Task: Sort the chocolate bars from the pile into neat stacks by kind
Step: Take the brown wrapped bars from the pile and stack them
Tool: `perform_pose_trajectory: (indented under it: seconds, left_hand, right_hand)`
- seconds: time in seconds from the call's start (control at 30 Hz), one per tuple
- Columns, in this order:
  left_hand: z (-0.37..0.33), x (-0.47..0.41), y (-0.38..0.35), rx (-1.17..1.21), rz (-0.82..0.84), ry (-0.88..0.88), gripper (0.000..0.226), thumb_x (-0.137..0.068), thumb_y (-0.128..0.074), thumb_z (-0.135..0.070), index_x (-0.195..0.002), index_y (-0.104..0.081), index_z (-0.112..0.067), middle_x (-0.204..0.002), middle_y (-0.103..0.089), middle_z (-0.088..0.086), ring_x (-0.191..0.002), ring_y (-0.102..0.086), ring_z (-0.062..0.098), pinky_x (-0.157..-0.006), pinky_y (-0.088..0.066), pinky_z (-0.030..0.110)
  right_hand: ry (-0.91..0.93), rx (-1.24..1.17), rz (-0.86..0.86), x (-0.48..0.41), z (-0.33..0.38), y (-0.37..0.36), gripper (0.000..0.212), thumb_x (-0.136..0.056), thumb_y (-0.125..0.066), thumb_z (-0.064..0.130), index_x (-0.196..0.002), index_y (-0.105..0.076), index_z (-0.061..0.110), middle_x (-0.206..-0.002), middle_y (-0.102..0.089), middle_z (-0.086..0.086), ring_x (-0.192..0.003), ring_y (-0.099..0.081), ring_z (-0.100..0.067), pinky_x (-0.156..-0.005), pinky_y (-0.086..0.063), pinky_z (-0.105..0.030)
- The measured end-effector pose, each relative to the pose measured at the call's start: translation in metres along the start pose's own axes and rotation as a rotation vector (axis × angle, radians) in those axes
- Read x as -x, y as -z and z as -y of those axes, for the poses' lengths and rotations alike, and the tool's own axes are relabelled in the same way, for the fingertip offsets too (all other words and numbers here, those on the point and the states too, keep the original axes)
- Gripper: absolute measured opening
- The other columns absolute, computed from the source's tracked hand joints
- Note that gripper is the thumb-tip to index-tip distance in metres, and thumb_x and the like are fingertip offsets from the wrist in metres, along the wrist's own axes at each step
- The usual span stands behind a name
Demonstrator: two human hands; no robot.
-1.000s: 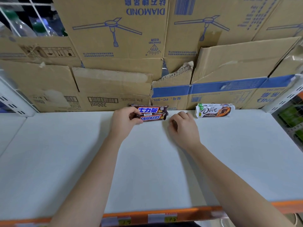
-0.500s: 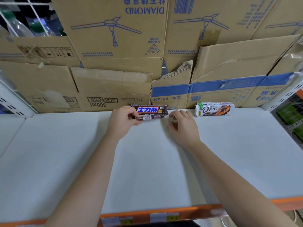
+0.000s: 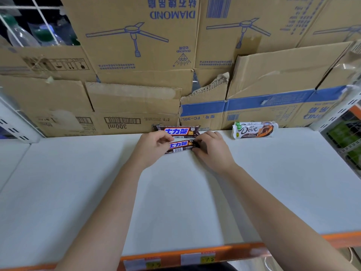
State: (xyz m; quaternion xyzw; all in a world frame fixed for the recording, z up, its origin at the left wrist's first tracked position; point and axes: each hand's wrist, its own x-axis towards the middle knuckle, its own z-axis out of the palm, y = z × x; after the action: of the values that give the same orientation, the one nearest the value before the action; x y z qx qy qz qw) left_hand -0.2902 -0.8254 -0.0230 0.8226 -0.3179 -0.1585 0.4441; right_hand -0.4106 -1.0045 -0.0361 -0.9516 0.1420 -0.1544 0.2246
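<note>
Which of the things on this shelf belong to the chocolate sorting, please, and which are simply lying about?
Job: front Snickers bar, held by left hand and right hand; rear Snickers bar; Dove bar.
Lying about: cardboard boxes; price labels; plastic bottles.

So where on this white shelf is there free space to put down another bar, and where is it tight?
The white shelf is bare between the Dove bar and the right upright, left of the left hand, and all along the orange front edge. It is crowded at the back centre, where both hands hold the front Snickers bar just before the rear Snickers bar.
</note>
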Motion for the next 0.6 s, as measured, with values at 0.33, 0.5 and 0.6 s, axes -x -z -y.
perform_pose_trajectory:
  seconds: [0.33,0.5,0.6]
  left_hand:
    - [-0.005,-0.007,0.001,-0.171,-0.095,-0.219,0.034,-0.065,-0.078,-0.002,-0.096,-0.07,-0.013,-0.091,-0.064,-0.002,-0.086,-0.059,0.018,-0.076,-0.046,0.029]
    - [0.005,-0.011,0.002,-0.152,-0.277,-0.093,0.028,-0.065,-0.082,-0.013,-0.09,-0.072,-0.016,-0.08,-0.062,0.0,-0.066,-0.058,0.019,-0.066,-0.051,0.036]
    - [0.004,-0.014,0.002,-0.122,-0.302,-0.027,0.026,-0.066,-0.081,-0.013,-0.09,-0.071,-0.018,-0.072,-0.062,-0.004,-0.062,-0.057,0.017,-0.063,-0.05,0.031]
  right_hand:
    - [-0.057,-0.231,-0.012,-0.008,0.008,0.003,0.019,-0.083,-0.069,0.016,-0.101,-0.063,0.016,-0.093,-0.064,0.0,-0.079,-0.051,-0.012,-0.065,-0.036,-0.017]
    - [-0.098,-0.268,-0.069,-0.016,0.008,0.002,0.016,-0.08,-0.071,0.013,-0.094,-0.063,0.014,-0.075,-0.06,0.003,-0.071,-0.051,-0.014,-0.061,-0.038,-0.023]
    - [-0.128,-0.226,-0.084,-0.016,0.005,0.002,0.022,-0.081,-0.067,0.012,-0.102,-0.06,0.013,-0.078,-0.058,0.002,-0.072,-0.05,-0.015,-0.062,-0.038,-0.029]
